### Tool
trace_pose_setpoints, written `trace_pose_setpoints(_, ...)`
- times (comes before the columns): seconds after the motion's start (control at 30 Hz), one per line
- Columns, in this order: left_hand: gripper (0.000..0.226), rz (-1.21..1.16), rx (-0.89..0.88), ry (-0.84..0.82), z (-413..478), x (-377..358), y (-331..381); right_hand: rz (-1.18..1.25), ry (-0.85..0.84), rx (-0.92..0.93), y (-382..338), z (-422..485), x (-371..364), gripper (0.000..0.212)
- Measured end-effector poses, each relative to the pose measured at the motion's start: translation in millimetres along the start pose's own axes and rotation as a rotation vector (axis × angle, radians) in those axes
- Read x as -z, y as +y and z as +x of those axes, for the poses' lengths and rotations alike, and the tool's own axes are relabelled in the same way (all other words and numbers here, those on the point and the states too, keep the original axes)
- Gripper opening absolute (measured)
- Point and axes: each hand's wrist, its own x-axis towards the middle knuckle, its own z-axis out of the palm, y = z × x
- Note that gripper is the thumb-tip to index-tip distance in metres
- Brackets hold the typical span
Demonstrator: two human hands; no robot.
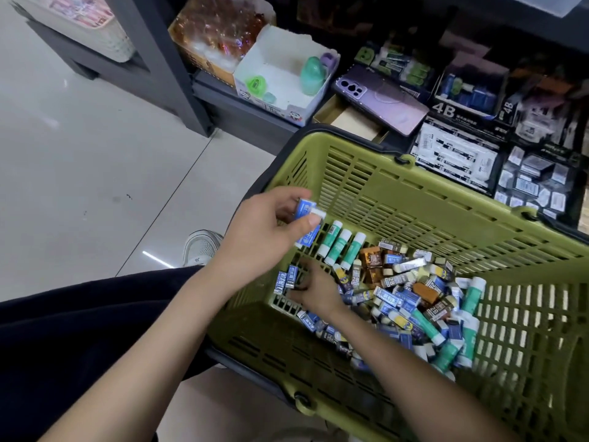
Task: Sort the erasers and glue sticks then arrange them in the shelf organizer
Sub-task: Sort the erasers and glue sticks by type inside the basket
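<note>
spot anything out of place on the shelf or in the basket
Yes: a purple phone lies face down and askew on the shelf, partly covering an open brown box. It looks like a personal item, not stock. The erasers and glue sticks mixed in the basket are simply unsorted.

A purple phone [381,100] lay back upward. Beside it, a white carton [271,59] held green and purple plastic items. A white shoe [200,247] stood on the tiled floor [95,154].
</note>
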Motion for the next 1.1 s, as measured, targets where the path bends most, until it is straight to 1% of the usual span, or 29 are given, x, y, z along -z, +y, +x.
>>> trace_pose_setpoints(0.03,0.031,-0.021,0.006,0.019,2,1,2,-0.03,0.004,0.046,-1,0,-7,0.075)
trace_pose_setpoints(0.07,0.03,-0.043,0.013,0.036,3,2,3,-0.051,0.008,0.087,-2,2,-13,0.078)
trace_pose_setpoints(0.13,0.029,-0.068,0.023,0.042,6,3,5,-0.047,0.033,0.105,-8,8,-18,0.074)
trace_pose_setpoints(0.2,0.029,-0.041,0.031,0.007,6,1,3,-0.035,0.04,0.094,-11,8,-10,0.07)
trace_pose_setpoints(0.27,0.032,0.009,0.051,-0.033,5,-3,-3,0.058,0.04,0.071,-10,-3,9,0.063)
trace_pose_setpoints(0.3,0.033,0.038,0.072,-0.049,5,-7,-7,0.207,0.033,0.042,-13,-12,22,0.058)
trace_pose_setpoints(0.4,0.036,0.116,0.154,-0.075,4,-22,-16,0.872,-0.024,0.019,-22,-42,67,0.046)
trace_pose_setpoints(0.43,0.034,0.106,0.181,-0.076,3,-28,-18,1.015,-0.067,0.045,-27,-52,80,0.046)
trace_pose_setpoints(0.47,0.031,0.087,0.199,-0.076,2,-33,-19,1.08,-0.108,0.08,-32,-61,90,0.047)
trace_pose_setpoints(0.5,0.027,0.066,0.209,-0.072,1,-38,-21,1.079,-0.136,0.113,-38,-67,96,0.048)
trace_pose_setpoints(0.57,0.019,0.025,0.221,-0.066,2,-44,-24,0.976,-0.122,0.15,-45,-74,98,0.044)
trace_pose_setpoints(0.63,0.016,-0.011,0.25,-0.067,3,-46,-26,0.93,-0.085,0.152,-47,-73,94,0.036)
trace_pose_setpoints(0.7,0.017,-0.03,0.292,-0.086,3,-46,-29,0.941,-0.084,0.126,-46,-69,89,0.034)
trace_pose_setpoints(0.8,0.02,-0.042,0.324,-0.204,-1,-43,-32,0.861,-0.127,0.071,-38,-59,83,0.024)
trace_pose_setpoints(0.83,0.024,-0.025,0.329,-0.267,-2,-41,-30,0.833,-0.13,0.056,-35,-55,80,0.02)
trace_pose_setpoints(0.87,0.029,0.05,0.311,-0.318,-3,-37,-27,0.821,-0.118,0.04,-31,-50,78,0.015)
trace_pose_setpoints(0.9,0.032,0.169,0.258,-0.328,-2,-31,-24,0.811,-0.094,0.015,-28,-45,76,0.012)
trace_pose_setpoints(0.93,0.034,0.273,0.18,-0.282,-1,-23,-19,0.765,-0.067,-0.019,-25,-39,72,0.009)
trace_pose_setpoints(0.97,0.033,0.304,0.088,-0.189,0,-14,-13,0.662,-0.047,-0.059,-23,-33,67,0.008)
trace_pose_setpoints(1.03,0.028,0.251,-0.132,0.012,3,6,2,0.318,-0.048,-0.122,-17,-20,53,0.017)
trace_pose_setpoints(1.07,0.026,0.273,-0.249,0.089,4,15,8,0.156,-0.073,-0.13,-15,-14,46,0.02)
trace_pose_setpoints(1.1,0.026,0.349,-0.346,0.143,7,22,9,0.032,-0.089,-0.128,-13,-8,39,0.021)
